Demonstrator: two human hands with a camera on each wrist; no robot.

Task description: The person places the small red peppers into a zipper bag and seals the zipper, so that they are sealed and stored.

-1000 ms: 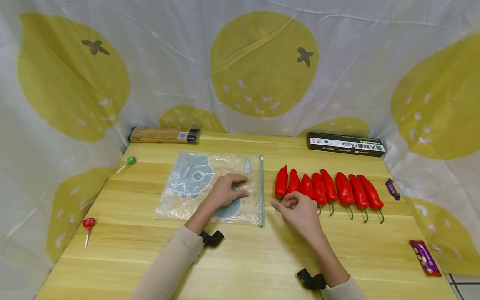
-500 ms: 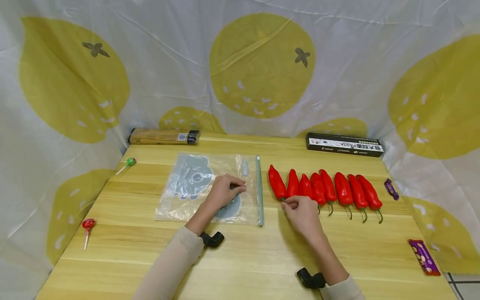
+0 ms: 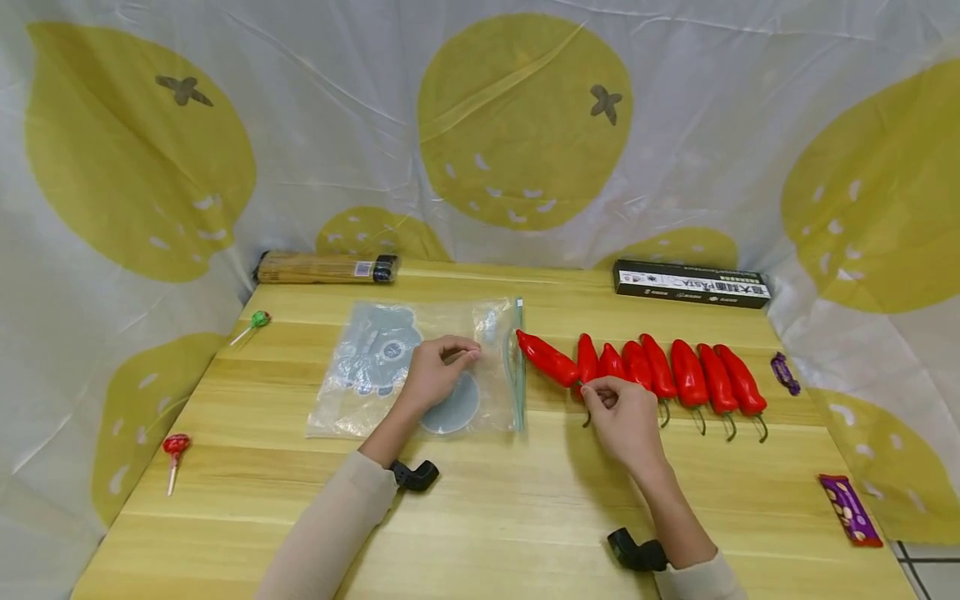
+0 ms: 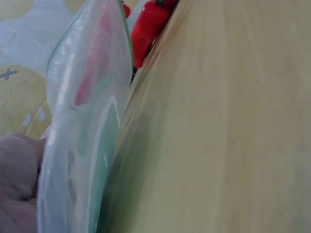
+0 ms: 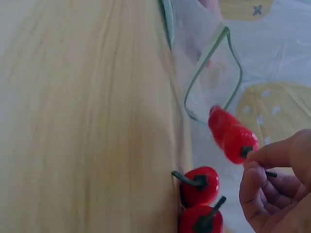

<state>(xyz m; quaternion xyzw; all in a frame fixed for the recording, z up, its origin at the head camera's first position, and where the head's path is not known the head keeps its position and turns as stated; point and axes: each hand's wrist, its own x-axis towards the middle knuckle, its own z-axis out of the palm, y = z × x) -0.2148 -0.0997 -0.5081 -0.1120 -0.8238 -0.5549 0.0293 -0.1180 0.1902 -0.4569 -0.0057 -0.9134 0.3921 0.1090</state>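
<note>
My left hand pinches the upper layer of a clear zip bag with a grey-blue print. The layer is lifted, and the bag's green-edged mouth gapes in the right wrist view. My right hand pinches the green stem of a glossy red chili pepper between thumb and forefinger. The pepper's tip points left, right at the bag's mouth. Several more red chili peppers lie in a row to the right, stems toward me; the right hand partly hides those nearest it.
At the back stand a packet of wooden sticks on the left and a black pasta box on the right. Green and red lollipops lie at left. A small purple sweet and a purple snack bar lie at right.
The left thumb and fingers have closed on the bag's top layer and raised it, parting the mouth. The right hand has taken the leftmost pepper by its stem and swung its tip left.
</note>
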